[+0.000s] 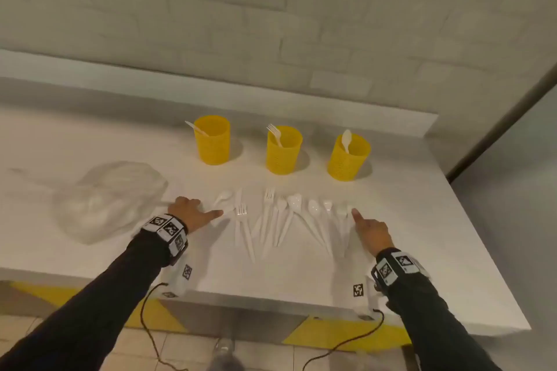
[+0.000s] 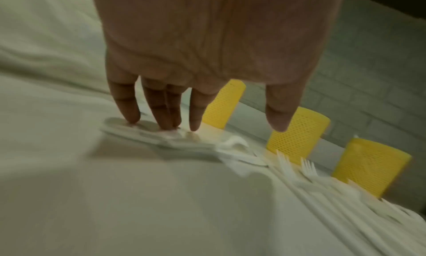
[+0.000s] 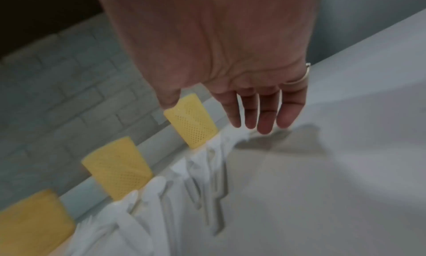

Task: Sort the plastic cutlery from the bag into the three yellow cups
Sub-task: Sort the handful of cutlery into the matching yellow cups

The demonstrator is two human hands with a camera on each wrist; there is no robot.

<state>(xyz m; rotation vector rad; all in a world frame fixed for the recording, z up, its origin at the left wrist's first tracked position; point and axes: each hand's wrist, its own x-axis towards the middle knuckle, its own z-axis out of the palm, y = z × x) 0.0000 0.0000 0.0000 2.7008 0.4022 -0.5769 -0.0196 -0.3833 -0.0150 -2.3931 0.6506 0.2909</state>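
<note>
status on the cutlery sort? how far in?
Early. Done: the clear plastic bag lies emptied on the white counter, and each yellow mesh cup holds one piece: knife in the left cup, fork in the middle cup, spoon in the right cup. In hand: nothing; left hand and right hand flank the spread white plastic cutlery. Left: that whole spread.
</note>
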